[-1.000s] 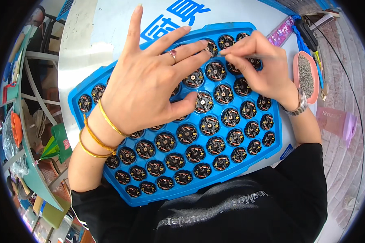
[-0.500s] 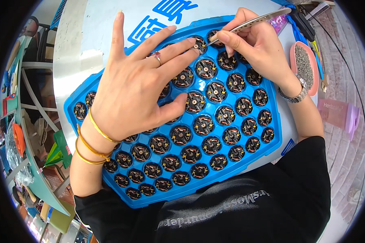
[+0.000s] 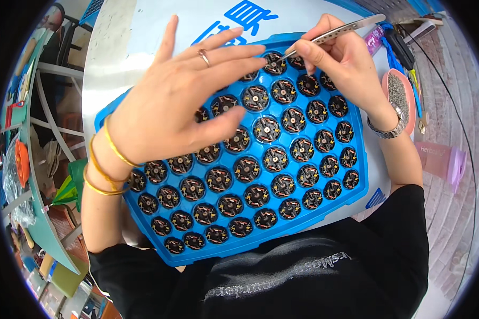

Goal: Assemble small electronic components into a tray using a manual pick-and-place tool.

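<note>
— What is the right hand (image 3: 346, 69) doing up at the far edge?

— Its grip is pinched round a pair of metal tweezers (image 3: 332, 33), thumb and forefinger close to the working end, the way one holds a pen. That low hold looks chosen for fine control: the tips come down on one small round motor part (image 3: 274, 63) in the far row, just ahead of the fingers.

— And the left hand (image 3: 181, 101)?

— Nothing is grasped there. It is spread flat, palm down, fingers fanned out over the far-left pockets, its fingertips ending just beside the tweezer tips. Whether the palm presses the tray or only hovers, I cannot tell; I would judge it is there to steady the tray against the poking of the tweezers.

— Where do the parts sit?

— In a blue moulded tray (image 3: 364, 175), one dark disc with copper windings per round pocket, in staggered rows running from the tweezers back toward the person's body. Each pocket keeps its part face up and apart from its neighbours.

— Anything beyond the tray?

— It lies on a pale desk (image 3: 112, 58). To the right of the tweezer hand, past the wrist with its watch (image 3: 386, 128), a pink dish (image 3: 407, 119) holds tiny grey bits, near enough for the tweezers. The left wrist carries gold bangles (image 3: 104, 170).
</note>
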Action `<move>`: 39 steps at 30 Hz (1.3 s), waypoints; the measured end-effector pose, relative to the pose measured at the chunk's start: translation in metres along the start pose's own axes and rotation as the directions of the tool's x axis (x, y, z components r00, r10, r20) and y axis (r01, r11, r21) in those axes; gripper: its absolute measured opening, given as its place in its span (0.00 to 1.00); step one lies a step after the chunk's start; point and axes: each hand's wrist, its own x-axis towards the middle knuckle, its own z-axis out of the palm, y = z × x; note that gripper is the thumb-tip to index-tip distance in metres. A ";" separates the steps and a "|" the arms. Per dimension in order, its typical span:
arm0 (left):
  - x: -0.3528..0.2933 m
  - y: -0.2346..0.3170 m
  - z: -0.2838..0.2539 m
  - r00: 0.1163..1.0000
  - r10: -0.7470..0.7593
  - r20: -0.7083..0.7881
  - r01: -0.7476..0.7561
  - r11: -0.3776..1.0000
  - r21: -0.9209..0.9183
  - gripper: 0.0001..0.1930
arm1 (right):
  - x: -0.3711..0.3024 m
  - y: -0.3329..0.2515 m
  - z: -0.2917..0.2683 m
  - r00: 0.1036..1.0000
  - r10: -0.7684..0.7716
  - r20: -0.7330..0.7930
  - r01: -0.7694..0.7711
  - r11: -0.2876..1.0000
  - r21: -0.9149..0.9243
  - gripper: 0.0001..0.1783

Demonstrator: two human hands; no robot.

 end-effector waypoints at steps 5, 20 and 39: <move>-0.015 -0.003 0.003 0.999 -0.020 0.038 0.014 0.988 0.157 0.23 | 0.004 -0.007 0.020 0.996 -0.014 0.084 0.021 0.997 -0.077 0.10; 0.012 -0.078 0.079 0.396 0.771 -0.499 -0.260 0.616 0.744 0.24 | 0.004 -0.002 0.029 1.000 -0.017 0.025 0.019 0.995 -0.097 0.07; 0.005 -0.070 0.084 0.495 0.681 -0.540 -0.401 0.730 0.553 0.23 | 0.009 -0.001 0.027 1.000 0.017 0.017 -0.016 0.999 -0.037 0.08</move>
